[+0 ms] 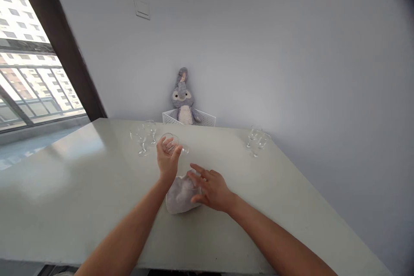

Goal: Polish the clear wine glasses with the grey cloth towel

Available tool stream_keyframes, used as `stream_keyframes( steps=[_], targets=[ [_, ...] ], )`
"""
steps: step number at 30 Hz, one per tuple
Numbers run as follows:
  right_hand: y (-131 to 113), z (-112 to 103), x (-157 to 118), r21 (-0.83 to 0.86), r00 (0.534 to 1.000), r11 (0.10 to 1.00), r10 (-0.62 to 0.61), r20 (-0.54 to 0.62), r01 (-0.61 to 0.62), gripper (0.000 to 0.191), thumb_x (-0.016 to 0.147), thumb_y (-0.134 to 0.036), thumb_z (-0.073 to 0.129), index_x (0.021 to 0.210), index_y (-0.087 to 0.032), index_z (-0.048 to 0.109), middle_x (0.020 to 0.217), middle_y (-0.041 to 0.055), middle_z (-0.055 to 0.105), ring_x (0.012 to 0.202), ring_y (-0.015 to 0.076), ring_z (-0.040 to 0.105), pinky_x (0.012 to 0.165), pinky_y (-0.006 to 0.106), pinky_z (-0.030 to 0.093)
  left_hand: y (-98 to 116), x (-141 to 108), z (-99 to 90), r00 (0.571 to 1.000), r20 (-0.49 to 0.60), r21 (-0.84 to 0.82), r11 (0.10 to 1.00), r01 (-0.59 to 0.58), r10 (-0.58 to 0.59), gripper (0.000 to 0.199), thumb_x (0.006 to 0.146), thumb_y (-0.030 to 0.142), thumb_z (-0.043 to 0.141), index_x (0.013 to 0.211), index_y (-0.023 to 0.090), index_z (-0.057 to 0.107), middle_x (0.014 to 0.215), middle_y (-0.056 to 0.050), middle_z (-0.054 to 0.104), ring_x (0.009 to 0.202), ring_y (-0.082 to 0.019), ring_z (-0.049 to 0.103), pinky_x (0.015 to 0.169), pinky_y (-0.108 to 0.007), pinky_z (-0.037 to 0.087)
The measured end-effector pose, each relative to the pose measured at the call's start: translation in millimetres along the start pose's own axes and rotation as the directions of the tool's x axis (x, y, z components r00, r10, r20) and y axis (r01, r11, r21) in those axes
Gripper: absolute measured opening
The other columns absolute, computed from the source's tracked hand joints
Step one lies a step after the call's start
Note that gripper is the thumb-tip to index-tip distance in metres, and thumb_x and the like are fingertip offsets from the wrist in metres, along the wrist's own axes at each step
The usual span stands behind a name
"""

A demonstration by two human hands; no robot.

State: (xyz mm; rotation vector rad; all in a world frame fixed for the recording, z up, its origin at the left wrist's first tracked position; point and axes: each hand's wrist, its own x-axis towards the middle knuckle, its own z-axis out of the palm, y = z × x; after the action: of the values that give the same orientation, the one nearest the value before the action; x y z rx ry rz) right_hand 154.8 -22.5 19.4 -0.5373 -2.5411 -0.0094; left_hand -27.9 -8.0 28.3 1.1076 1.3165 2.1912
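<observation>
My left hand (pixel 168 158) is closed around the bowl of a clear stemmed glass (pixel 170 139), which is tipped over with its foot pointing right. Below it a crumpled grey cloth (pixel 180 195) lies on the table. Over the right side of that cloth is my right hand (pixel 210 189), fingers spread and holding nothing; whether its fingertips touch the cloth I cannot tell. To the left of my left hand stand stemmed glasses (pixel 141 139), transparent and hard to separate by eye. More stemmed glasses (pixel 258 140) form a cluster at the far right.
The pale table (pixel 106 207) reaches to the wall. At its far edge a white perforated basket (pixel 206 118) has a grey plush rabbit (pixel 184 99) in it. A window with a dark frame (pixel 58 21) is on the left, and a switch (pixel 142 9) is on the wall.
</observation>
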Motion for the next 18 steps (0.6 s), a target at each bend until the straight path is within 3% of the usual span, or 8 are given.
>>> stream_keyframes(
  steps=[2,5,9,11,13,18],
  targets=[
    [4.4,-3.3,-0.4,0.07,0.979,0.984,0.17,-0.115,-0.163,0.049,0.087,-0.049,0.03,0.122,-0.018,0.044,0.111,0.0121,0.055,0.08,0.0158,0.057,0.067,0.026,0.042,2.6,-11.7,4.9,0.997,0.055,-0.019,0.999,-0.05,0.051,0.057,0.069,0.031,0.065,0.118,0.027,0.036,0.115,-0.007,0.049,0.101,-0.017,0.052,0.087,-0.036,0.044],
    [13.3,-1.7,0.3,0.087,0.902,0.918,0.396,-0.171,-0.387,0.04,0.087,-0.04,0.036,0.117,-0.016,0.048,0.082,0.0056,0.061,0.065,0.0142,0.056,0.058,0.024,0.04,3.1,-38.6,16.0,0.961,0.263,-0.078,0.995,-0.066,0.084,0.058,0.068,0.031,0.067,0.118,0.026,0.037,0.115,-0.008,0.048,0.105,-0.02,0.051,0.087,-0.037,0.045],
    [28.0,6.6,1.8,0.06,0.876,0.88,0.475,-0.084,-0.471,0.023,0.083,-0.032,0.043,0.09,-0.021,0.062,0.071,0.0025,0.064,0.063,0.015,0.057,0.055,0.023,0.037,-1.3,-63.5,25.4,0.81,0.564,-0.085,0.988,-0.132,0.157,0.07,0.068,0.036,0.066,0.127,0.026,0.029,0.118,-0.011,0.049,0.11,-0.023,0.048,0.089,-0.04,0.043],
    [41.3,7.9,-2.0,0.1,0.838,0.84,0.54,-0.075,-0.533,0.024,0.083,-0.03,0.041,0.086,-0.021,0.063,0.074,0.0027,0.066,0.065,0.0155,0.059,0.057,0.023,0.038,-3.8,-63.7,25.2,0.754,0.636,-0.015,0.979,-0.204,0.167,0.077,0.067,0.039,0.066,0.131,0.025,0.025,0.126,-0.013,0.044,0.114,-0.024,0.044,0.09,-0.042,0.041],
    [61.1,5.0,-12.7,0.167,0.762,0.764,0.641,-0.092,-0.623,0.028,0.083,-0.033,0.04,0.085,-0.019,0.064,0.072,0.0032,0.067,0.063,0.0162,0.059,0.06,0.024,0.039,-5.5,-58.6,23.5,0.765,0.626,0.072,0.966,-0.248,0.15,0.074,0.068,0.038,0.065,0.13,0.025,0.026,0.129,-0.013,0.041,0.115,-0.024,0.043,0.09,-0.043,0.04],
    [120.5,-17.7,-65.8,0.186,0.47,0.489,0.872,-0.139,-0.852,0.035,0.079,-0.042,0.04,0.069,-0.017,0.063,0.063,0.0042,0.065,0.063,0.0187,0.058,0.064,0.027,0.039,-6.8,-49.7,22.6,0.919,0.394,0.126,0.988,-0.091,0.035,0.035,0.081,0.031,0.048,0.115,0.024,0.041,0.115,-0.009,0.049,0.101,-0.017,0.05,0.08,-0.035,0.046]
  ],
)
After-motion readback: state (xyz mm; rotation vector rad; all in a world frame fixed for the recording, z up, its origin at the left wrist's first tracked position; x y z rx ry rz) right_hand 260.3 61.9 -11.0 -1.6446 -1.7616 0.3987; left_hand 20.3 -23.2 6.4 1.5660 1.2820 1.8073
